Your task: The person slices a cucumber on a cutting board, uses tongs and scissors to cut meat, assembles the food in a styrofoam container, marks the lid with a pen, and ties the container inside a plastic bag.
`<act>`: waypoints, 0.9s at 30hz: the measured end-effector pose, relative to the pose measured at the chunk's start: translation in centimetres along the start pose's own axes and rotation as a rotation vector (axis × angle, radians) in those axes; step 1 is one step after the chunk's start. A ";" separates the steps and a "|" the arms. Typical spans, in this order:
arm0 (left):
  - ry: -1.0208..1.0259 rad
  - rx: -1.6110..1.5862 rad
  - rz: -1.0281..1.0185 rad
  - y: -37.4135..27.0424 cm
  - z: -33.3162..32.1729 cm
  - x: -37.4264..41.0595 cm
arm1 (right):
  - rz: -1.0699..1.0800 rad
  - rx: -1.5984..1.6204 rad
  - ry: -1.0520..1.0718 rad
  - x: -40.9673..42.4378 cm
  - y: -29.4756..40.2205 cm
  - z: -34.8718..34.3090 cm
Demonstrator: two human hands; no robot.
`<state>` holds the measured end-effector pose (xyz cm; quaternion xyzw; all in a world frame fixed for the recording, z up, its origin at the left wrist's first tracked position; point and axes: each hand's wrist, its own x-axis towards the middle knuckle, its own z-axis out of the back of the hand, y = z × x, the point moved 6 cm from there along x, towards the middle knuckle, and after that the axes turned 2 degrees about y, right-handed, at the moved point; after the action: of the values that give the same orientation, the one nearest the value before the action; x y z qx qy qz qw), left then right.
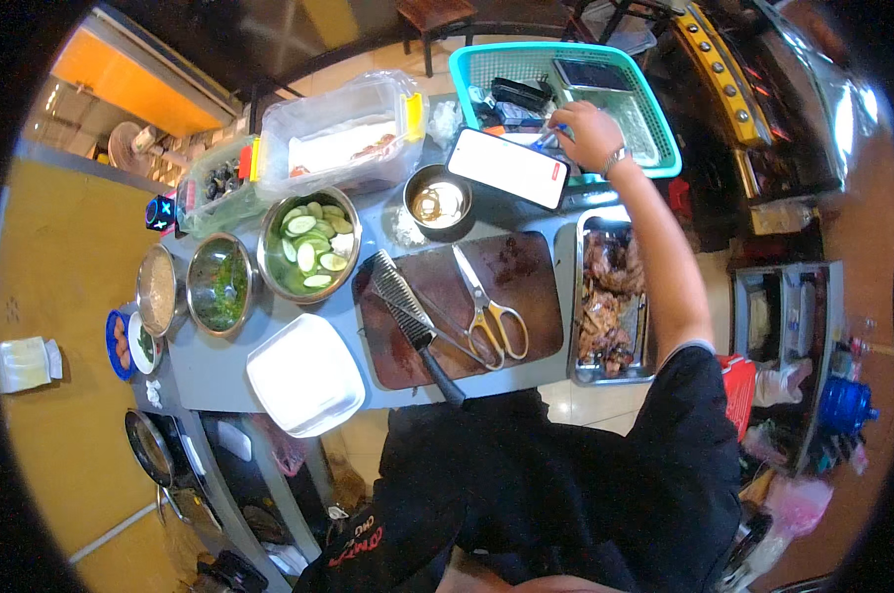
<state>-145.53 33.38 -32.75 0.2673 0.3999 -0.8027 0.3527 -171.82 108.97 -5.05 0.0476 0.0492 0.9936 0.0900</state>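
Observation:
My right hand (589,139), with a metal-banded watch at the wrist, reaches over the near rim of a teal plastic basket (675,152). Its fingertips pinch a slim blue-and-white pen-like item (547,138). A phone (507,167) with a lit white screen lies against the basket's near left corner. My left hand is out of view. Closer to me, a dark brown cutting board (521,296) bears orange-handled scissors (484,300), a black-handled knife (417,330) and metal tongs (458,337). Right of the board, a steel tray (576,348) holds cooked-looking meat (610,296).
Steel bowls hold sliced cucumber (307,244), chopped greens (230,285) and a pale grainy food (158,289). A small steel bowl (465,222) stands above the board. A white container (306,374) overhangs the table's front edge. Behind stands a clear plastic bin (328,174).

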 end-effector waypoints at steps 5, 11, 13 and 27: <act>-0.108 -0.139 0.075 -1.8 0.2 -1.3 | 0.218 -0.250 0.499 6.0 -4.7 -8.0; -0.352 -0.425 -0.080 -8.2 1.7 -3.2 | 0.046 -0.086 0.054 7.4 -3.9 -1.2; -0.443 -0.514 -0.278 -14.0 3.0 -4.1 | -0.056 0.058 -0.088 4.8 -1.4 2.2; 0.516 0.342 -1.349 -39.8 -1.6 -17.8 | 0.207 1.598 0.404 -14.8 35.1 1.4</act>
<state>-165.50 58.14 -2.97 0.1949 0.4166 -0.8078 -0.3687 -163.29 72.03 -1.16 -0.0780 0.7506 0.6520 -0.0735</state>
